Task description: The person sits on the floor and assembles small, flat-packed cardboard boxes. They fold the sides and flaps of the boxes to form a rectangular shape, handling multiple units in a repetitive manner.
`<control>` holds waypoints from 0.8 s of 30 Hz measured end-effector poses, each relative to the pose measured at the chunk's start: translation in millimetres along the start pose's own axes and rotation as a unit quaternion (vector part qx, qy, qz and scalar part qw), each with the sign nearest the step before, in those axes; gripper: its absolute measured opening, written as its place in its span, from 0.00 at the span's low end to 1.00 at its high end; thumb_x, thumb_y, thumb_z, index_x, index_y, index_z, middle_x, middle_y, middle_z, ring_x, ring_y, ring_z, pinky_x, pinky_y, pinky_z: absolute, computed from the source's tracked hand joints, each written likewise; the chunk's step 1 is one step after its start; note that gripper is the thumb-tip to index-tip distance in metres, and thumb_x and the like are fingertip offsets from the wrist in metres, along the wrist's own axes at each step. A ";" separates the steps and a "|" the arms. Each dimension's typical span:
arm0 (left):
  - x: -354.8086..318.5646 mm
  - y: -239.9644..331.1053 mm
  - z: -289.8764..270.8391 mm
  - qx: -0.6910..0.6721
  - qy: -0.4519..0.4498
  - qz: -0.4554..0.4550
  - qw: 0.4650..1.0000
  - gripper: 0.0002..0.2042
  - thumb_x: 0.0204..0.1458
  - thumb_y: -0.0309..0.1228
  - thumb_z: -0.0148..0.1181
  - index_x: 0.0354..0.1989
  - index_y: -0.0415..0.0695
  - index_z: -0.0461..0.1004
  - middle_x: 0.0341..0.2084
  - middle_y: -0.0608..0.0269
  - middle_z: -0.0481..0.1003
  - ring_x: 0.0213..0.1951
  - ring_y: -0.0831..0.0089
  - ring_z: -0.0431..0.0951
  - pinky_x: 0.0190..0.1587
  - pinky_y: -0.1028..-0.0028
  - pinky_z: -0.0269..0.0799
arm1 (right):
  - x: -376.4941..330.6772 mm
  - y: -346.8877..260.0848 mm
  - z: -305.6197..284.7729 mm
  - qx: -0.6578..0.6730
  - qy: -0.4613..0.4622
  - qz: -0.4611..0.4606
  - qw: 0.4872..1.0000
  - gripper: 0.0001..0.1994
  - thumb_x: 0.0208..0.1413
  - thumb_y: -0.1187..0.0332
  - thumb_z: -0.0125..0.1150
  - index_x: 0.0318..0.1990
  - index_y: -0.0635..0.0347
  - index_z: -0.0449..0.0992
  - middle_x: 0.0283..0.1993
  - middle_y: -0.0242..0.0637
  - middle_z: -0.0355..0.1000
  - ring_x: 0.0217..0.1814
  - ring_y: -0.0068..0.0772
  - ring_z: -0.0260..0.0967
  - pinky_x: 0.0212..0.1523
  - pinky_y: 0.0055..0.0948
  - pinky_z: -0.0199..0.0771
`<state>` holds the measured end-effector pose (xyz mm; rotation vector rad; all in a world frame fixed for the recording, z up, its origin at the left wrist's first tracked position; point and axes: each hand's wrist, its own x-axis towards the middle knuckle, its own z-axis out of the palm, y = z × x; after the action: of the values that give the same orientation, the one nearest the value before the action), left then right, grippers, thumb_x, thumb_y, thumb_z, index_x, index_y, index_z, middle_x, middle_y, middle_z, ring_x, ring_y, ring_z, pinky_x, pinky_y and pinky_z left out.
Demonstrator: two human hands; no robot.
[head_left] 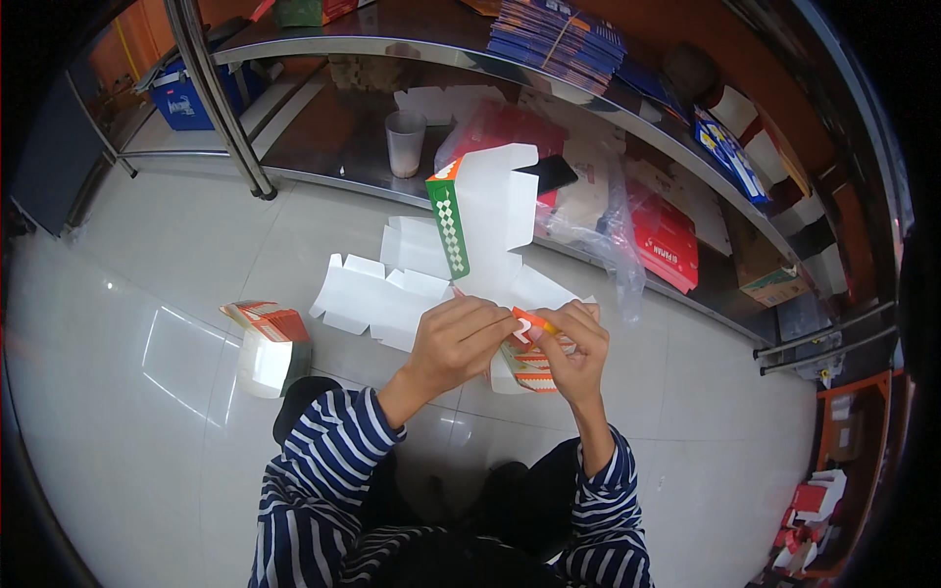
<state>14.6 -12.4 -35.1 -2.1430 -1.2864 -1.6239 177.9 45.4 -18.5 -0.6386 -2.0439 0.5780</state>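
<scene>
Two striped sleeves [319, 470] [610, 500], two hands [456, 338] [578, 345] pinching one orange carton flap [524, 325], one cup [404, 147]

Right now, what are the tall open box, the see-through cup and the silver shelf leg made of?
The box looks like card: matte white inside, printed outside, with crisp creases. The cup is probably smooth plastic, since it's cloudy and see-through, though glass is possible. The shelf leg seems polished metal, shown by bright streaks along it.

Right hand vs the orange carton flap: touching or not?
Touching. The head view shows the right hand with its thumb against the orange carton flap, no gap between them.
</scene>
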 end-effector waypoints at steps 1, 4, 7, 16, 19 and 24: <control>-0.3 -0.2 0.9 0.000 0.005 -0.002 1.000 0.11 0.34 0.20 0.59 0.30 0.40 0.74 0.25 0.63 0.74 0.26 0.68 0.74 0.28 0.73 0.70 | 1.0 -1.3 -0.5 -0.001 -0.001 -0.003 1.000 0.07 0.39 0.72 0.61 0.30 0.58 0.78 0.19 0.30 0.66 0.23 0.26 0.60 0.34 0.26 0.49; -2.0 -0.5 3.7 -0.007 0.016 -0.018 1.000 0.10 0.34 0.20 0.59 0.29 0.41 0.74 0.25 0.63 0.73 0.26 0.68 0.74 0.27 0.73 0.70 | 3.2 -2.4 -2.7 0.002 -0.010 -0.019 1.000 0.07 0.40 0.72 0.61 0.30 0.58 0.78 0.18 0.29 0.65 0.22 0.25 0.59 0.33 0.26 0.49; -2.7 2.1 4.8 -0.028 0.015 -0.060 0.998 0.09 0.34 0.19 0.59 0.28 0.42 0.75 0.26 0.64 0.73 0.25 0.69 0.75 0.27 0.75 0.71 | 4.5 -3.6 -6.4 -0.009 -0.039 -0.044 0.998 0.07 0.40 0.72 0.61 0.30 0.57 0.78 0.17 0.28 0.64 0.21 0.25 0.58 0.33 0.26 0.48; -0.4 8.7 3.2 -0.088 -0.004 -0.160 0.983 0.08 0.36 0.19 0.59 0.26 0.43 0.76 0.27 0.66 0.72 0.24 0.73 0.76 0.26 0.78 0.72 | 7.4 -5.6 -6.9 -0.021 -0.040 -0.084 0.995 0.08 0.36 0.71 0.66 0.28 0.55 0.77 0.17 0.27 0.64 0.20 0.25 0.57 0.32 0.26 0.47; -1.8 7.9 3.7 -0.104 -0.012 -0.167 0.980 0.07 0.36 0.19 0.59 0.26 0.43 0.76 0.27 0.65 0.73 0.25 0.73 0.76 0.26 0.78 0.72 | 4.9 -2.4 -6.1 -0.022 -0.041 -0.080 0.996 0.09 0.35 0.71 0.68 0.28 0.55 0.77 0.18 0.27 0.65 0.20 0.24 0.57 0.32 0.26 0.47; 4.9 13.3 1.8 -0.164 0.018 -0.269 0.949 0.05 0.38 0.21 0.61 0.26 0.42 0.77 0.27 0.63 0.74 0.24 0.73 0.76 0.26 0.80 0.71 | 4.7 -2.3 -6.3 -0.016 -0.056 -0.078 0.995 0.07 0.37 0.71 0.67 0.27 0.54 0.78 0.18 0.27 0.65 0.20 0.23 0.57 0.31 0.26 0.46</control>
<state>25.4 -17.0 -26.9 -2.0218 -1.8166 -2.2100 180.6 47.7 -11.1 -0.4687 -2.1882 0.5002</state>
